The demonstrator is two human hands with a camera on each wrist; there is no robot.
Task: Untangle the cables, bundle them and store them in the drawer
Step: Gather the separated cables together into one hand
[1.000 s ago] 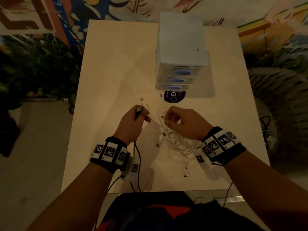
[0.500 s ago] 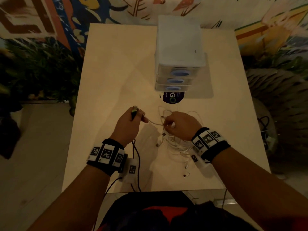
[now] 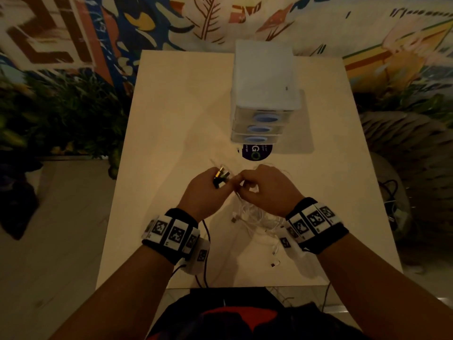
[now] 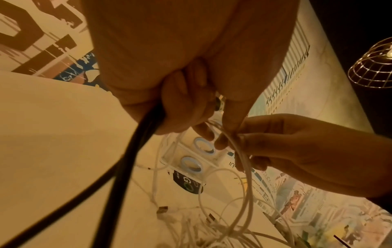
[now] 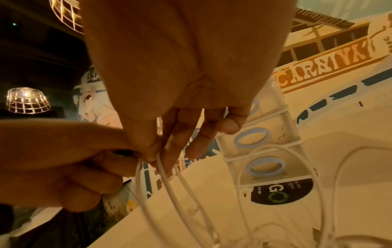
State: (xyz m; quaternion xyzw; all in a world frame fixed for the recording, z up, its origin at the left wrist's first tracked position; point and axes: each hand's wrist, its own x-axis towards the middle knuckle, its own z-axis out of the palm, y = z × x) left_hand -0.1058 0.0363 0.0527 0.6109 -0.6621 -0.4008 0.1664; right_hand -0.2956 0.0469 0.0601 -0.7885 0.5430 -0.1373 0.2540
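While pinching thin white cable loops (image 4: 244,161) between right hand (image 3: 266,190) and left hand (image 3: 204,190), latter also clutching black cord (image 4: 118,176); tangle at six o'clock on pale table (image 3: 171,119). Risks tightening knots, snagging plugs.

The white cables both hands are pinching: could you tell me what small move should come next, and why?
Probably draw the right hand away from the left hand to pull one white cable free: the black cable is gripped apart, but white loops remain tangled on the table.
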